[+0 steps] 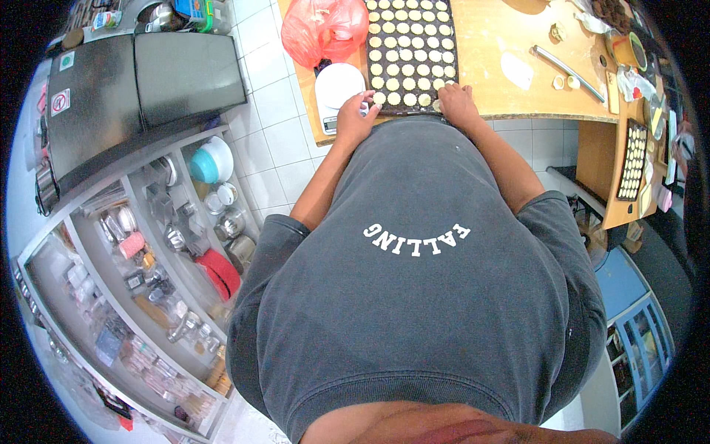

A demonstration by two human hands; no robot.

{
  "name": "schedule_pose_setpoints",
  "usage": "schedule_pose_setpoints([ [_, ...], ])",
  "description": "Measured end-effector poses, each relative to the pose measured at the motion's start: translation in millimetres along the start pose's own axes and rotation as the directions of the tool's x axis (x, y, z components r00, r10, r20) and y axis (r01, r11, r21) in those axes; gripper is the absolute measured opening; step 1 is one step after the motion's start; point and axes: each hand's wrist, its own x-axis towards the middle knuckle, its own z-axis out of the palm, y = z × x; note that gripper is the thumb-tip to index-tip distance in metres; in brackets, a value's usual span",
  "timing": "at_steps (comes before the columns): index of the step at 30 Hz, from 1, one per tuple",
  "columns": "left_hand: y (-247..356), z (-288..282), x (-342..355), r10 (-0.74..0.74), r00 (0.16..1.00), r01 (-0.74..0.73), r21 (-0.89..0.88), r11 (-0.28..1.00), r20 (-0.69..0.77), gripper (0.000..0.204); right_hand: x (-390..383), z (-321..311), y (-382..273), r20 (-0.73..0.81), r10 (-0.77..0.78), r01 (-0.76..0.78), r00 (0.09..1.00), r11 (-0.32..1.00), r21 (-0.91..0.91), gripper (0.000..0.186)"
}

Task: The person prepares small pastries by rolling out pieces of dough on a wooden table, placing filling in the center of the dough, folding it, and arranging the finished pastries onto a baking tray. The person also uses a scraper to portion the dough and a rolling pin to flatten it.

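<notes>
A dark baking tray [453,58] filled with rows of small pale round dough pieces [409,46] lies on a wooden table [488,52] in front of me. My left hand [356,117] grips the tray's near left corner, fingers on a dough piece there. My right hand [458,102] holds the near right corner of the same tray. My grey shirt hides the table's near edge below my hands.
A white kitchen scale [336,87] and a red plastic bag [324,28] sit left of the tray. A metal rolling pin [566,70] and dough scraps lie to the right. A second tray of dough pieces [632,159] rests far right. Grey shelves of kitchenware [159,244] stand on my left.
</notes>
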Motion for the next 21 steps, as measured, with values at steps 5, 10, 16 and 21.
schedule_pose_setpoints([
  [5,-3,1,1,0.019,1.000,-0.019,0.012,1.000,-0.007,0.039,0,-10,-1,0.027,0.005,-0.006,1.000,0.999,0.042,0.017],
  [10,0,1,0,-0.011,1.000,0.011,0.013,1.000,0.001,0.040,-3,-13,-1,0.030,0.022,-0.024,0.999,0.997,0.077,0.018],
  [16,0,2,-1,-0.008,1.000,0.008,0.019,1.000,0.005,0.041,-5,-8,2,0.010,0.029,-0.030,1.000,0.992,0.126,0.017],
  [21,0,2,0,-0.003,1.000,0.003,0.002,1.000,0.004,0.041,-1,-6,1,0.020,0.014,-0.016,1.000,0.998,0.068,0.012],
])
